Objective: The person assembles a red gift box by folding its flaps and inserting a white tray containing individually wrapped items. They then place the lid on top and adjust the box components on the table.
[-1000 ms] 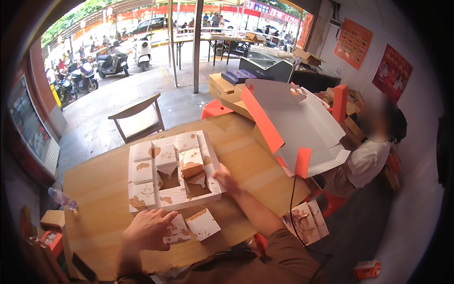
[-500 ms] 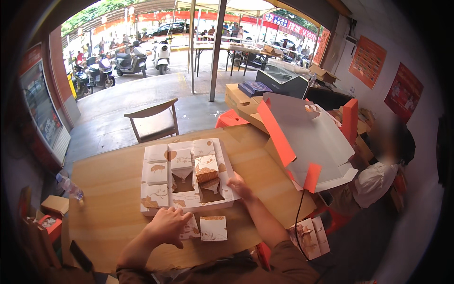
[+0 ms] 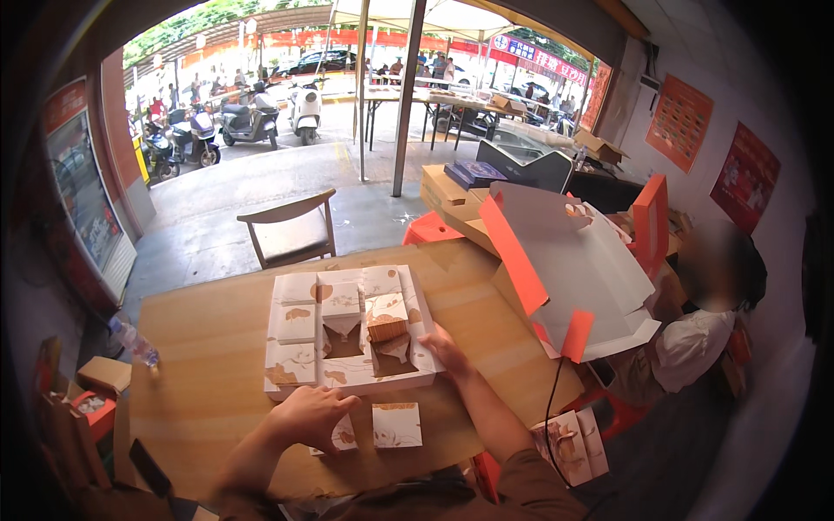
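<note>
A white gift box with brown plant drawings [image 3: 408,382] lies on the wooden table, holding several small square boxes and two open gaps with brown bottoms. My right hand [image 3: 446,351] grips its right wall. In front of its near edge, my left hand [image 3: 311,417] curls thumb and fingers round a small white patterned box [image 3: 347,434], partly hidden by the hand. Just to the right of that lies a second small box [image 3: 397,425]. Inside the gift box, one small box [image 3: 387,314] on the right sits tilted, with its brown side showing.
A large open carton with red flaps [image 3: 573,260] stands at the right, beside a seated person [image 3: 686,339]. A plastic bottle [image 3: 135,341] lies at the table's left edge. A chair [image 3: 291,230] stands beyond the table. Cartons [image 3: 104,375] are stacked at the lower left.
The whole view has shifted slightly. My left thumb and fingers have drawn in round the small box, which has moved a little left. My right hand keeps its hold on the gift box.
</note>
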Demonstrator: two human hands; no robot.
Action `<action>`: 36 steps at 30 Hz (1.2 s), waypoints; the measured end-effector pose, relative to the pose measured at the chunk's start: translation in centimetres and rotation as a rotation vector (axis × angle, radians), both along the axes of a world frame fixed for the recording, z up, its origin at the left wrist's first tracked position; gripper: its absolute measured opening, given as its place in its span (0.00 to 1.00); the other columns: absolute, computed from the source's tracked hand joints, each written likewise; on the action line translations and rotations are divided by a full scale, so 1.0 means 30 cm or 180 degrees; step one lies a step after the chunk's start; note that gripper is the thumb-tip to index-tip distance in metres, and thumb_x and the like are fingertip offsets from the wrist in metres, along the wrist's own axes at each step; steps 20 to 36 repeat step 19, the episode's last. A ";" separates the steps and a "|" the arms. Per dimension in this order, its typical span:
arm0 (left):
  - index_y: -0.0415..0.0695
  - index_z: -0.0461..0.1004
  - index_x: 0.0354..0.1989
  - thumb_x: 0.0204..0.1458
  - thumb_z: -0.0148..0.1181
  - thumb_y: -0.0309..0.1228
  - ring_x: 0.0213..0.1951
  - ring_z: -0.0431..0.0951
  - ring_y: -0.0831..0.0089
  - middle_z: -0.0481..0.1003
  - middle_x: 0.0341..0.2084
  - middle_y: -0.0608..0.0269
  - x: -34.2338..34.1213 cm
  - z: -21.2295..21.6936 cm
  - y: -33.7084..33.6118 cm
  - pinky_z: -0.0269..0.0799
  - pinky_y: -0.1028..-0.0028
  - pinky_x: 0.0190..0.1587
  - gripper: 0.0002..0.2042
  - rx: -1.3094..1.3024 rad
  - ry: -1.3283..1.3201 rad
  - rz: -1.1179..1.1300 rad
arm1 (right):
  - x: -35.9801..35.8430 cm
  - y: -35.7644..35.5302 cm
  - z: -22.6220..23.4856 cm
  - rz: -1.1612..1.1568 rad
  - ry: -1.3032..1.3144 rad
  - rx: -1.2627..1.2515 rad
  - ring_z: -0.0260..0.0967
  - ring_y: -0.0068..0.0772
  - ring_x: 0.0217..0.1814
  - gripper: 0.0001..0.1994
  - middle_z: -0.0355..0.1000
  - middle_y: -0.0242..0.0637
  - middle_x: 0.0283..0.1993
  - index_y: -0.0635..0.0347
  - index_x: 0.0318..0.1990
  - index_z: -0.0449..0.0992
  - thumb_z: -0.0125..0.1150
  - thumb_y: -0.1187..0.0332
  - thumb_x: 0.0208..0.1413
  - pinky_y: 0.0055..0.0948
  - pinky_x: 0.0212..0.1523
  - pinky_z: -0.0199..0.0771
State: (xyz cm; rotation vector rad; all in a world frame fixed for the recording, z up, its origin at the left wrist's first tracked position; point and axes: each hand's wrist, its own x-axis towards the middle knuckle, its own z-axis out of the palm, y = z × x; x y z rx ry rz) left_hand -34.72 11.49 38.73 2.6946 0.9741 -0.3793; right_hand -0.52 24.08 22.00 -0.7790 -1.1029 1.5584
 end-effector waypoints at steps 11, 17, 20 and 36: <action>0.51 0.63 0.75 0.49 0.76 0.44 0.66 0.74 0.46 0.71 0.65 0.44 -0.156 -0.047 0.229 0.72 0.53 0.67 0.43 0.0897 -0.1401 0.1216 | -0.002 -0.003 0.026 0.0190 -0.0207 0.0149 0.71 0.30 0.63 0.31 0.72 0.36 0.61 0.66 0.71 0.64 0.65 0.68 0.61 0.34 0.65 0.74; 0.50 0.64 0.76 0.51 0.74 0.43 0.76 0.62 0.47 0.62 0.75 0.43 -0.309 -0.155 0.350 0.59 0.53 0.77 0.42 0.0598 -0.1122 0.1760 | -0.020 0.020 -0.016 -0.0273 -0.0555 -0.0218 0.66 0.45 0.75 0.54 0.64 0.54 0.72 0.65 0.83 0.34 0.69 0.70 0.58 0.41 0.73 0.70; 0.51 0.62 0.77 0.54 0.73 0.44 0.78 0.59 0.48 0.59 0.78 0.48 -0.318 -0.148 0.362 0.57 0.54 0.78 0.42 0.0285 -0.1161 0.1830 | -0.031 0.069 0.008 -0.0433 -0.1142 0.0097 0.60 0.50 0.79 0.54 0.52 0.57 0.79 0.63 0.84 0.32 0.68 0.69 0.60 0.51 0.76 0.65; 0.51 0.62 0.77 0.54 0.73 0.44 0.78 0.59 0.48 0.59 0.78 0.48 -0.318 -0.148 0.362 0.57 0.54 0.78 0.42 0.0285 -0.1161 0.1830 | -0.031 0.069 0.008 -0.0433 -0.1142 0.0097 0.60 0.50 0.79 0.54 0.52 0.57 0.79 0.63 0.84 0.32 0.68 0.69 0.60 0.51 0.76 0.65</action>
